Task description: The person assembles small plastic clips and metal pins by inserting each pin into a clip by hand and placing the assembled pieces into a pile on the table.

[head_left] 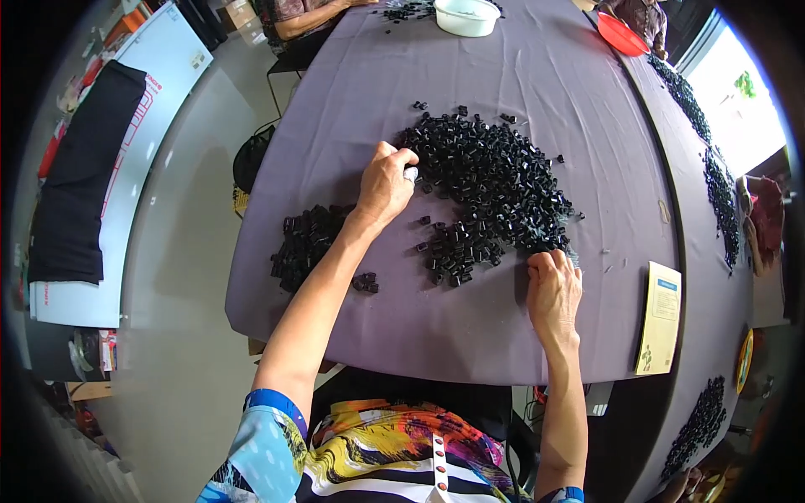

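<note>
A large heap of small black plastic pieces (495, 176) lies spread over the grey-purple tablecloth (352, 92). At the heap's upper left edge is my left hand (387, 180), its fingers curled in a pinch. A pale shiny spot, perhaps a ring, shows on that hand; whatever the fingertips hold is hidden. My right hand (555, 289) rests at the heap's lower right edge with fingers bent and closed against the pieces. What it grips cannot be made out. Left of the heap, partly behind my left forearm, sits a smaller pile of black pieces (306, 243).
A white basin (466, 18) and a red basin (622, 35) stand at the far end, near other people. A tan booklet (659, 318) lies at the right. More black pieces (698, 423) cover parts of the adjoining table. A white chest (126, 159) stands left across the floor.
</note>
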Available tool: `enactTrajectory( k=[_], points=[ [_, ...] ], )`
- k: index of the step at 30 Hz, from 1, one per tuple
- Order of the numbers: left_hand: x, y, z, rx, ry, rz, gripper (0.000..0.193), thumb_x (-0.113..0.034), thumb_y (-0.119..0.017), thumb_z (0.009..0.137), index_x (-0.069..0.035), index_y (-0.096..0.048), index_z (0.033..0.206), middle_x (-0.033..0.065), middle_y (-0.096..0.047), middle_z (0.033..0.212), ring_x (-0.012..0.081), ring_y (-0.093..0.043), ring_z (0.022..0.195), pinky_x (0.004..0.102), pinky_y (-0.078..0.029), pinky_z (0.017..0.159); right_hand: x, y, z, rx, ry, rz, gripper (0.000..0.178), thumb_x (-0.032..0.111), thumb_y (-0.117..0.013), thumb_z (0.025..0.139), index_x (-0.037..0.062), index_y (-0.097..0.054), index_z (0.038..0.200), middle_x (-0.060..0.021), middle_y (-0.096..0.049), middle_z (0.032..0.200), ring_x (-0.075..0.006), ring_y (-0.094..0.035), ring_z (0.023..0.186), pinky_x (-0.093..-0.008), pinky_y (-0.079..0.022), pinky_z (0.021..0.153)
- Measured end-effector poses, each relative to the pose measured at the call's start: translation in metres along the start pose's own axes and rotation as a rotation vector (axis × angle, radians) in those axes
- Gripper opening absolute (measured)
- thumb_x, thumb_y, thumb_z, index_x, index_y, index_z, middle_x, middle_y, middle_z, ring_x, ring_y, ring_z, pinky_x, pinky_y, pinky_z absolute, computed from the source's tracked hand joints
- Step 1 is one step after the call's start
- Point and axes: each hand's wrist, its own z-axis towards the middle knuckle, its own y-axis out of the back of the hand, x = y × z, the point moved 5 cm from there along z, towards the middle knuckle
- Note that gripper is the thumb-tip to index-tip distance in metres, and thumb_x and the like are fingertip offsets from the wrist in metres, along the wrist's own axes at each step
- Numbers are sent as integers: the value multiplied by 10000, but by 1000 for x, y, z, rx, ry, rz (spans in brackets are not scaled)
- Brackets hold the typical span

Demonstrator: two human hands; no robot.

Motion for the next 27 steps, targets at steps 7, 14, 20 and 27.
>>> enactTrajectory(
  k=[7, 14, 20, 27],
  points=[
    [-30, -6, -27, 176, -125, -142, 118, 4, -659, 784, -42, -677, 891, 106, -574, 926, 250, -598, 836, 341, -500, 754, -2, 0, 2, 6, 4, -20, 67, 56, -621, 789, 91, -615, 846, -76, -562, 842, -273, -564, 857, -398, -408, 762],
    [-17, -6, -31, 161, 102, -248, 124, 1, -677, 791, -39, -687, 907, 74, -622, 873, 160, -613, 752, 292, -506, 689, 7, 4, 4, 31, 29, 3, 121, 18, -586, 770, 90, -623, 860, -79, -560, 843, -283, -552, 850, -406, -402, 758],
    [-18, -18, -13, 167, 83, -232, 146, -13, -685, 782, -50, -702, 922, 82, -651, 870, 178, -646, 762, 296, -521, 704, 8, 4, 3, 20, 74, -5, 85, 40, -575, 783, 85, -628, 830, -81, -558, 846, -277, -546, 838, -400, -398, 760],
    [-25, -22, -14, 270, -16, -95, 176, 7, -614, 812, -65, -711, 940, 93, -650, 880, 212, -642, 810, 333, -509, 745, 6, 0, 1, 8, 74, 15, 16, 60, -561, 799, 63, -573, 810, -98, -537, 836, -280, -531, 824, -395, -387, 760]
  ],
)
